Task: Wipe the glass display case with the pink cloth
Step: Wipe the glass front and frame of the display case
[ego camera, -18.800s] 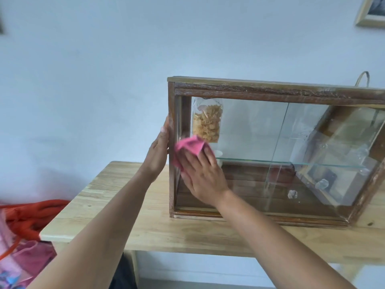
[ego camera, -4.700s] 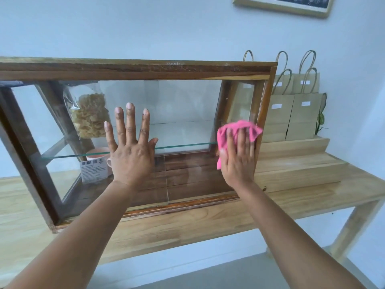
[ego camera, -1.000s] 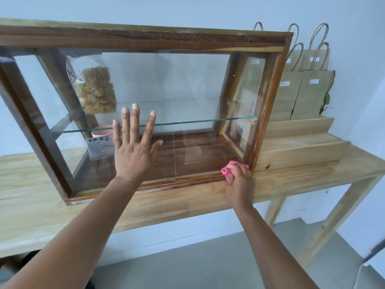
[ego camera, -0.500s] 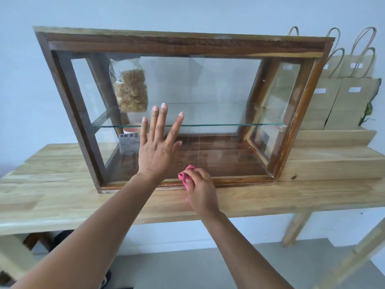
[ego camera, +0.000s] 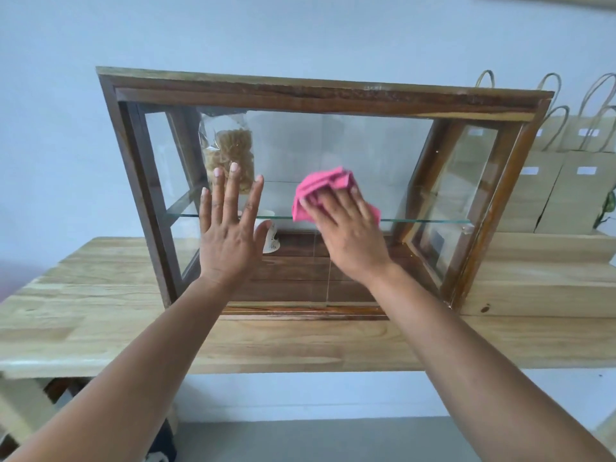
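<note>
- Wooden surface [ego camera: 100, 315] carries the glass display case [ego camera: 316, 95]; bare planks on its left.
- Left hand [ego camera: 230, 238] lies flat on the front pane, fingers spread wide, before a snack bag [ego camera: 230, 145].
- Right hand [ego camera: 350, 231], fingers straight, presses the pink cloth [ego camera: 323, 183] mid-pane.
- Paper bags [ego camera: 573, 195] crowd the case's right end.

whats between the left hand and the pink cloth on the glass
In the head view, only bare front glass separates the left hand from the pink cloth; a white cup shows through it, inside the case.
</note>
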Tool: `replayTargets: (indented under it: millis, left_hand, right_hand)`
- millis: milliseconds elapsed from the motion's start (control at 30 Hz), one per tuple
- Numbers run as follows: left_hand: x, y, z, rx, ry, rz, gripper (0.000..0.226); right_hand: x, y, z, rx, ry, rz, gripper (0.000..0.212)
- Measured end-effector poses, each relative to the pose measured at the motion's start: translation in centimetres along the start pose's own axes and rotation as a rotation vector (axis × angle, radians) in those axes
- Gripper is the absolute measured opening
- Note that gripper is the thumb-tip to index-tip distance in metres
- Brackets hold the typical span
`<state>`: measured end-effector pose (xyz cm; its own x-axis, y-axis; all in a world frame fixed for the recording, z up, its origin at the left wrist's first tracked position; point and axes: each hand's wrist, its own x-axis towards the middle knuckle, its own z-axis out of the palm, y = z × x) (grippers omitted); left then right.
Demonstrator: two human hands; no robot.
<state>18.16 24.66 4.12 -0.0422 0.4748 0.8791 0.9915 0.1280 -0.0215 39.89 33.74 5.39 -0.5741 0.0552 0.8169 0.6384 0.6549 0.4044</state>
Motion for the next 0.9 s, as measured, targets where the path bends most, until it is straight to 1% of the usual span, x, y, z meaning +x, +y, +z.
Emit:
replayTargets:
  millis: [33,133,167,200,233,267,300,367,433,500,533,567,600,633,667,733,800,867,900]
  left_hand:
    - [0.0,-0.1,0.0,0.007,-0.004,0.003,0.065]
    - [0.0,-0.1,0.1,0.021,0.001,0.008,0.065]
    - [0.0,0.0,0.1,0.024,0.001,0.008,0.066]
    - [0.0,0.0,0.1,0.028,-0.002,0.006,0.066]
    - [-0.1,0.1,0.1,0.031,-0.003,0.003,0.066]
    - [0.0,0.1,0.1,0.031,-0.003,0.002,0.067]
    - [0.0,0.1,0.1,0.026,-0.004,0.003,0.067]
    - [0.0,0.0,0.1,0.02,-0.001,0.008,0.066]
    - [0.0,0.0,0.2,0.022,-0.003,0.007,0.066]
    - [-0.1,0.0,0.2,0.022,0.002,0.007,0.067]
    - [-0.1,0.0,0.2,0.023,0.005,0.007,0.067]
    - [-0.1,-0.1,0.1,0.024,0.005,0.006,0.067]
    - [-0.1,-0.1,0.1,0.026,0.005,0.007,0.067]
    - [0.0,-0.1,0.1,0.028,0.003,0.008,0.068]
    - [0.0,-0.1,0.1,0.029,0.001,0.009,0.068]
    - [0.0,0.1,0.1,0.03,-0.001,0.01,0.068]
    - [-0.1,0.2,0.1,0.031,-0.001,0.002,0.069]
    - [0.0,0.5,-0.1,0.016,0.012,-0.014,0.07]
    - [0.1,0.7,-0.2,-0.004,0.031,-0.027,0.069]
  right_hand:
    - [-2.5,-0.9,0.6,-0.008,-0.077,-0.059,0.055]
    - [-10.1,-3.2,1.6,-0.053,-0.365,-0.337,0.056]
    - [-11.5,-3.5,1.6,-0.063,-0.425,-0.408,0.057]
    - [-11.8,-3.3,1.4,-0.07,-0.444,-0.458,0.059]
    - [-11.1,-2.9,1.1,-0.065,-0.426,-0.479,0.06]
    - [-9.7,-2.3,0.9,-0.047,-0.391,-0.456,0.062]
    - [-7.7,-1.7,0.5,-0.01,-0.339,-0.391,0.065]
    - [-2.5,0.1,-0.2,0.047,-0.177,-0.204,0.068]
    - [2.5,1.6,-0.8,0.021,-0.04,-0.05,0.062]
    - [5.1,1.7,-0.9,0.015,0.054,0.049,0.058]
    - [5.3,1.2,-0.6,0.015,0.072,0.076,0.057]
    - [4.6,0.5,-0.2,0.017,0.054,0.087,0.056]
    - [3.1,-0.4,0.3,0.02,0.002,0.07,0.055]
    - [0.9,-1.4,0.9,0.016,-0.071,0.011,0.055]
    - [-1.7,-2.3,1.4,0.002,-0.154,-0.089,0.056]
    - [-7.0,-3.2,2.1,-0.06,-0.319,-0.351,0.06]
    - [-10.3,-3.3,2.2,-0.156,-0.429,-0.567,0.063]
    - [-9.8,-2.3,1.7,-0.195,-0.455,-0.627,0.066]
    - [-8.4,-1.6,1.4,-0.185,-0.421,-0.604,0.068]
